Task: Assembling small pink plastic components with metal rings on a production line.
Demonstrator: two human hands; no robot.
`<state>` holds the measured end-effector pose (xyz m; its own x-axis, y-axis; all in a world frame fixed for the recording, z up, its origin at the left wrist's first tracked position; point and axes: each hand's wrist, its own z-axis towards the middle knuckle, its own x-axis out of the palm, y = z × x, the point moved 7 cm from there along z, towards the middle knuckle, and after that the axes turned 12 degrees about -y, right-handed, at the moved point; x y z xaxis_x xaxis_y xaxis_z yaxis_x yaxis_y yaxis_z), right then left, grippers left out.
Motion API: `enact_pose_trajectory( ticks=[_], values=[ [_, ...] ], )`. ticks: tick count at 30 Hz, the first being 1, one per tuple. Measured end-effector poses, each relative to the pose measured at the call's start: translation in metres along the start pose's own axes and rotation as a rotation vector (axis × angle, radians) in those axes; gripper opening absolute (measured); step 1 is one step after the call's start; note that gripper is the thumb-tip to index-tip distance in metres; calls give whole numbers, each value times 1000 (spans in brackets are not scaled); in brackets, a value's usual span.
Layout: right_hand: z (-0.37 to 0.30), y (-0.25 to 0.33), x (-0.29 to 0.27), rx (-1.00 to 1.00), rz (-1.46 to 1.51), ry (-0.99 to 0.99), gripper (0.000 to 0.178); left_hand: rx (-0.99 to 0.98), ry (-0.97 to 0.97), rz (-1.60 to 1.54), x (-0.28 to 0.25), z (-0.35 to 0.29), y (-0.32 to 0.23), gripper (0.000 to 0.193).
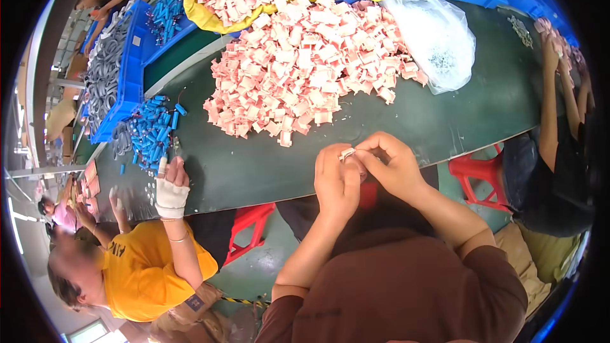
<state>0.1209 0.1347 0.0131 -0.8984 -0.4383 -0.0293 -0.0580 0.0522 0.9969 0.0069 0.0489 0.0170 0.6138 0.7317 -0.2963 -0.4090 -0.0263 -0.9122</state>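
Pinching one small pale part (347, 153) in closed fingertips of left hand (336, 181), long axis seemingly crosswise, nearside of pink pile (305, 70), with right hand (397, 168), fingers curled, just rightward, hold unclear.

Matt plastic, shiny film, dull cloth.
Pink parts (286, 70), upper centre, look like matt plastic; the bag (438, 32), upper right, is clear, crinkled, glossy film; the blue bin (131, 98), upper left, smooth, slightly shiny plastic; the table (502, 82), smooth with a faint sheen; the brown shirt (406, 292), lower centre, matt cloth.
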Motion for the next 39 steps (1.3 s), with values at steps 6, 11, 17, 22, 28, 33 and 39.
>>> enact_pose_trajectory(
  ticks=[6,11,17,22,28,33,39],
  values=[
    [-2,-2,-2,1,70,52,8,54,21,-16,2,4,-4,17],
    [17,35,-23,-434,-240,83,6,85,-20,-10,-7,4,-4,12],
    [67,28,-65,-530,-586,-246,20,80,2,-36,1,4,-5,11],
    [73,19,-52,-615,-772,-230,30,-48,24,-100,1,1,2,11],
    [52,-1,-44,9,-33,51,29,-662,245,-555,17,-8,17,22],
    [16,-6,-19,36,10,114,20,-720,265,-743,31,-11,10,24],
    [13,0,-16,134,456,291,30,-562,461,-704,19,-5,6,19]
  ],
)
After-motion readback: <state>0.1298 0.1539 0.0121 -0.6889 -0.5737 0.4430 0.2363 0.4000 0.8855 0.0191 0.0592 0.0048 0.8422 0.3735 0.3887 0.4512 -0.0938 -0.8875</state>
